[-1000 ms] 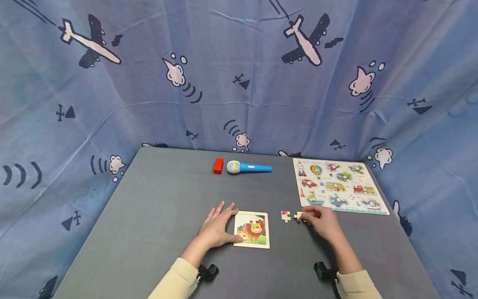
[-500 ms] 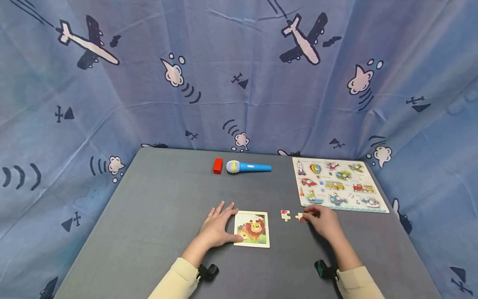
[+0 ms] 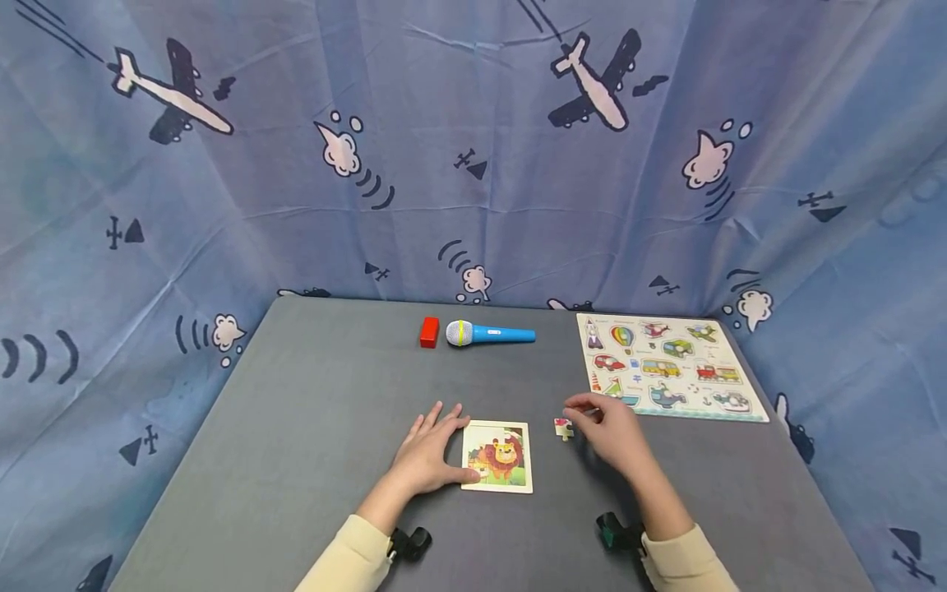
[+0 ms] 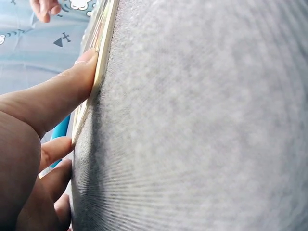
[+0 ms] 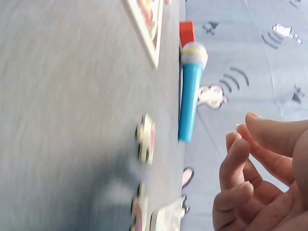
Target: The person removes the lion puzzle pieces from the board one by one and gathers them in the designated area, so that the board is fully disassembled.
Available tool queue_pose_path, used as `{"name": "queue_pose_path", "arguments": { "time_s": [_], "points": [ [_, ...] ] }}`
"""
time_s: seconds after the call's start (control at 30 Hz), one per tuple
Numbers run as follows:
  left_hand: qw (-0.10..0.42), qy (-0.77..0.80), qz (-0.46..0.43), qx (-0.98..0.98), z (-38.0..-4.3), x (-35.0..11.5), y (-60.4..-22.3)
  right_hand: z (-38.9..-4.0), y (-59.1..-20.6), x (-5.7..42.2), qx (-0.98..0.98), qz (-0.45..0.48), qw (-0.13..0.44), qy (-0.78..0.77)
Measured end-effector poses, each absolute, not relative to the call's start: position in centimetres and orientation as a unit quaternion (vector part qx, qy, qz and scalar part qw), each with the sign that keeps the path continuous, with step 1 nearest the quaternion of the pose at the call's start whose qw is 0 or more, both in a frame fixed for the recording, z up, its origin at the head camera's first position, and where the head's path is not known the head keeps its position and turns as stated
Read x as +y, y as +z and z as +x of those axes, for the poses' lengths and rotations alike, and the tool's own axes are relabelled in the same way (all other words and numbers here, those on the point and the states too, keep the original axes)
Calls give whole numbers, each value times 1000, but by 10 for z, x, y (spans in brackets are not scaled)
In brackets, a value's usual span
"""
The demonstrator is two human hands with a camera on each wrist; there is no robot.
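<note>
A small lion jigsaw puzzle in a square wooden frame (image 3: 497, 489) lies flat near the front middle of the table. My left hand (image 3: 429, 457) rests at its left side, fingers spread. In the left wrist view, the thumb (image 4: 86, 65) presses on the frame's edge and a fingertip touches farther along. My right hand (image 3: 610, 432) hovers right of the puzzle, fingers loosely bent and holding nothing. Its fingertips overlap a loose jigsaw piece (image 3: 563, 430) in the head view. In the right wrist view that piece (image 5: 146, 139) and a second loose piece (image 5: 139, 209) lie on the table.
A blue toy microphone (image 3: 491, 334) and a red block (image 3: 429, 332) lie toward the back. At the right is a vehicle picture board (image 3: 728, 399), partly behind the right hand. Blue patterned cloth (image 3: 414, 164) hangs behind the grey table (image 3: 333, 370).
My right hand has come off the right-hand jigsaw piece and moved left, over toward the other piece. That right-hand piece is now hidden in the head view. My left hand stays on the frame.
</note>
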State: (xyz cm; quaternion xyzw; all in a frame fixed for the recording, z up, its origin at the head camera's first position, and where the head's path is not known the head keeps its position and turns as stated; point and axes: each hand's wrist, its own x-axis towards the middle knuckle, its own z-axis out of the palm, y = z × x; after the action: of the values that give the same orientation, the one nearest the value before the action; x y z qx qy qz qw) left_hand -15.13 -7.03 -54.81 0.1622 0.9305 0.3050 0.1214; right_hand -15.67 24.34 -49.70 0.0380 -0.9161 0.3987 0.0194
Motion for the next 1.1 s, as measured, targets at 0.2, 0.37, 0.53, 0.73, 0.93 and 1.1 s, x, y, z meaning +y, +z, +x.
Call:
{"name": "queue_pose_path", "arguments": {
  "time_s": [0.2,0.37,0.53,0.73,0.93,1.1],
  "points": [
    [124,301,163,931,-151,-68,-548,-153,-499,218,-908,46,0,416],
    [125,307,169,928,-151,-65,-546,-150,-504,200,-910,51,-10,411],
    [121,308,166,929,-151,-65,-546,-149,-514,183,-913,62,-38,400],
    [117,308,165,930,-150,-69,-546,-152,-530,169,-929,92,-78,351],
    [118,309,163,930,-150,-70,-546,-155,-537,166,-936,105,-68,330],
    [119,310,162,929,-150,-69,-547,-153,-536,167,-937,103,-60,327]
  ]
}}
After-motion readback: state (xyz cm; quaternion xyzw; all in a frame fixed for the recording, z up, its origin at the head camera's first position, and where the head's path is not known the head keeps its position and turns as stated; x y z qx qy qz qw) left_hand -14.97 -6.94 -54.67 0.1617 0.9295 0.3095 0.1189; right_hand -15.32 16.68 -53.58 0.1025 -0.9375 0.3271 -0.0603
